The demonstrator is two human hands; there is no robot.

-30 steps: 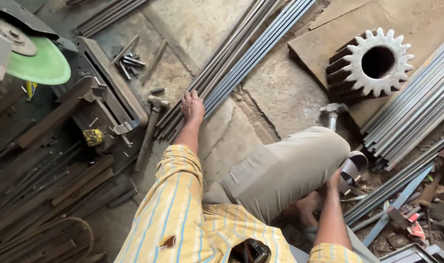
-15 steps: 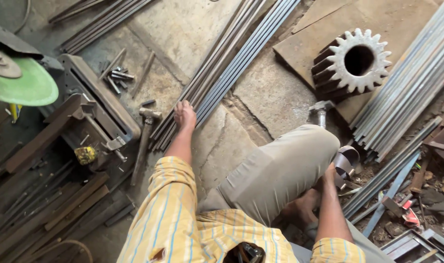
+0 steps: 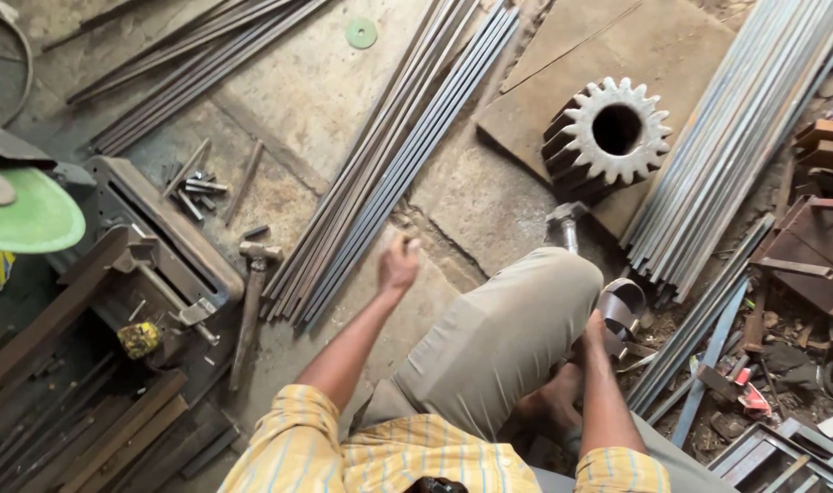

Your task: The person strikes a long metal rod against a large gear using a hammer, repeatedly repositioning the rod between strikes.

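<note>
Left hand (image 3: pixel 399 263) hangs loosely curled, empty, just beside the bundle of flat steel bars (image 3: pixel 389 169); right hand (image 3: pixel 592 333), grip hidden behind my knee, sits near the hammer (image 3: pixel 563 224). I judge a careless reach risks cuts from bar ends.

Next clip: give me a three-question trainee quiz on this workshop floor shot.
1. True or false: the left hand grips the hammer.
2. What lies just beyond the left hand? A) the bundle of flat steel bars B) a coil of rope C) a bucket
3. What toothed part rests on the slab?

Key: 1 false, it hangs above the floor, apart from the hammer. 2 A. 3 a large gear.
</note>
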